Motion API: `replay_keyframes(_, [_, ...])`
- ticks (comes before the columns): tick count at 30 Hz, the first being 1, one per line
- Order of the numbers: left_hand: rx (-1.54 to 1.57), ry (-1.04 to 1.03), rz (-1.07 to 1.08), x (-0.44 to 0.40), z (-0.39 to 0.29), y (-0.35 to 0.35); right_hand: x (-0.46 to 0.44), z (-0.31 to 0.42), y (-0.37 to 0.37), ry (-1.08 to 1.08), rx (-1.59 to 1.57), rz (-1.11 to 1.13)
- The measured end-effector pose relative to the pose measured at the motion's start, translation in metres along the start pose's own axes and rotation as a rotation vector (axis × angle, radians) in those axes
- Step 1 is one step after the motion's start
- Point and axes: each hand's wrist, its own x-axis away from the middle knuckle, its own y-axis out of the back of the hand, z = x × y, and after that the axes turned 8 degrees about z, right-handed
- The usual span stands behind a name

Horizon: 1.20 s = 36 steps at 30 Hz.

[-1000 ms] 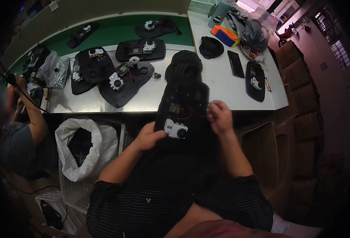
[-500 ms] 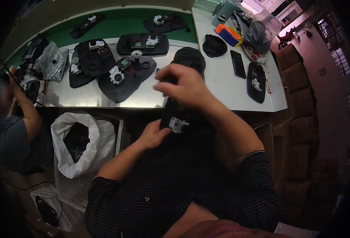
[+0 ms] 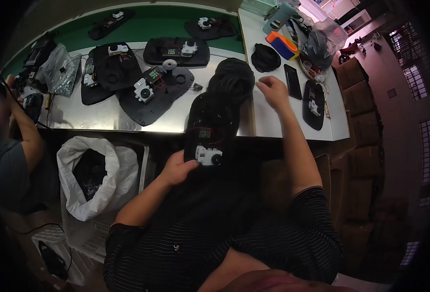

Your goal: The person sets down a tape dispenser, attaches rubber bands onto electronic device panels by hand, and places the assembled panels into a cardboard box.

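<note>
My left hand (image 3: 178,168) grips the lower left edge of a long black plastic shell (image 3: 214,114). Near its bottom end sits a white motor-like module (image 3: 208,155) with a black round part, and above that a small green circuit board (image 3: 204,133) with red wires. The shell's far end rests against a bundle of black rings (image 3: 232,80) at the table edge. Just right of that bundle, my right hand (image 3: 273,92) hovers over the white table, thumb and fingers pinched together. Whatever lies between those fingertips, if anything, is too small to make out.
Several similar black shells (image 3: 156,95) lie on the metal bench. On the right are a second black bundle (image 3: 265,57), a phone (image 3: 292,81), an orange-blue block (image 3: 281,45) and another shell (image 3: 313,104). A white sack (image 3: 122,170) stands below left; a co-worker's arm (image 3: 27,131) is at far left.
My right hand has moved from above the shell rightward, past the ring bundle. The shell, held in my left hand, has shifted slightly left and is now uncovered.
</note>
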Motion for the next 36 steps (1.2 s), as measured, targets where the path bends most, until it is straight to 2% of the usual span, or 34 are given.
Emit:
replay_keyframes(4, [0.042,-0.001,-0.017,0.000,0.001,0.001,-0.012,-0.002,-0.011,0.056,0.041,0.055])
replay_keyframes(6, [0.059,0.000,-0.011,0.000,-0.002,0.001,-0.022,0.004,-0.019,0.323,0.173,-0.041])
replay_keyframes(9, [0.072,-0.008,-0.020,0.002,-0.004,0.002,-0.039,0.005,-0.026,0.405,0.345,0.035])
replay_keyframes(16, [0.106,-0.015,-0.055,0.006,-0.007,0.004,-0.036,0.005,-0.014,0.395,0.336,0.046])
replay_keyframes(21, [0.167,0.001,-0.072,-0.002,-0.014,0.001,-0.033,0.004,0.006,0.506,0.347,-0.015])
replay_keyframes(22, [0.168,0.002,-0.071,-0.004,-0.016,0.000,-0.031,0.006,0.011,0.504,0.348,-0.015])
replay_keyframes(24, [0.172,-0.027,-0.072,-0.006,-0.018,-0.001,-0.024,0.009,0.020,0.247,0.217,0.099])
replay_keyframes(27, [0.181,-0.028,-0.079,-0.008,-0.019,-0.002,-0.022,0.005,0.028,0.197,0.066,0.124])
replay_keyframes(31, [0.167,-0.051,-0.085,-0.010,-0.023,-0.004,-0.018,0.004,0.039,0.140,0.078,0.170])
replay_keyframes(33, [0.179,-0.057,-0.087,-0.010,-0.023,-0.005,-0.014,0.001,0.044,0.087,-0.053,0.263])
replay_keyframes(36, [0.160,-0.044,-0.117,-0.012,-0.025,-0.007,0.000,0.009,0.052,0.051,-0.322,0.272])
